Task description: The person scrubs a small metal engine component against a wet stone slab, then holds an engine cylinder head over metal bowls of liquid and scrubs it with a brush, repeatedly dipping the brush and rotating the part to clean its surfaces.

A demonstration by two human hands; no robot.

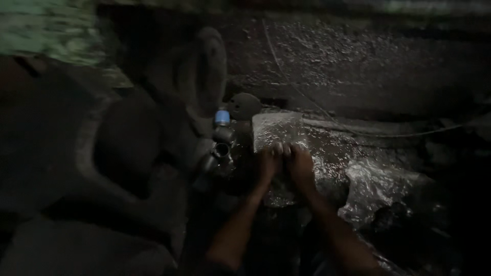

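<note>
The scene is very dark. My left hand point(267, 163) and my right hand point(300, 164) are pressed together, fingertips touching, over a clear crinkled plastic bag point(279, 130) lying on a dark surface. Both hands seem to pinch the bag's edge, though the dimness hides what the fingers hold. Just left of my left hand stands a dark metal fitting with an open round mouth point(221, 151) and a blue cap point(222, 117) above it.
More crumpled clear plastic point(378, 186) lies to the right of my right arm. A large dark rounded part point(128, 143) fills the left side. A thin wire point(327, 115) runs across a rough wall behind. A round dark knob point(244, 106) sits near the blue cap.
</note>
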